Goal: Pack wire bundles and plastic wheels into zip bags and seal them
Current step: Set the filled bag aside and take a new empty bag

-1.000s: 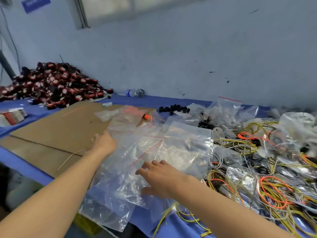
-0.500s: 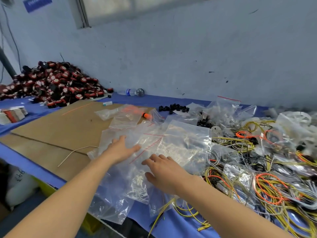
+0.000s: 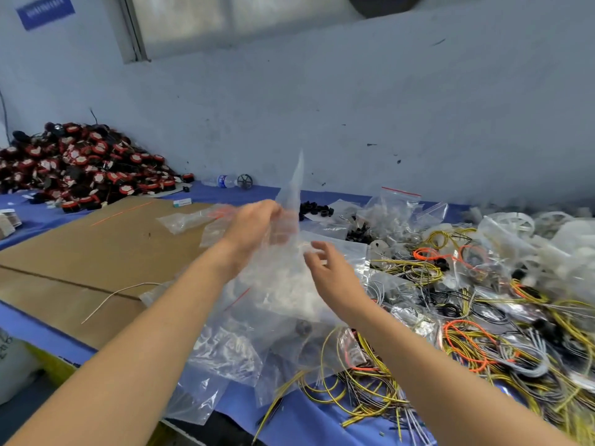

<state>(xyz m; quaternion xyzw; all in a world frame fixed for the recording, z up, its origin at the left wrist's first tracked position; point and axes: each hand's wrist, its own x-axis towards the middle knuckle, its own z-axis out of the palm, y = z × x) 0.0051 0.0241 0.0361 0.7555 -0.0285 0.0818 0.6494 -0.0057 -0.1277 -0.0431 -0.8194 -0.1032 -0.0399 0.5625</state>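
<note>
Bag (image 3: 291, 194): our left hand (image 3: 254, 226) holds it, tall toward 12 o'clock.
Right hand (image 3: 331, 272): wide, empty, close at 4 o'clock.

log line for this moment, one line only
phase: pick | left hand: holds zip bag up over the bag pile | right hand: open beside it | wires: loose, unpacked

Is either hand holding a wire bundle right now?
No: the left hand holds up only a clear zip bag, the right hand is open and empty, and the wire bundles lie beside it.
</note>
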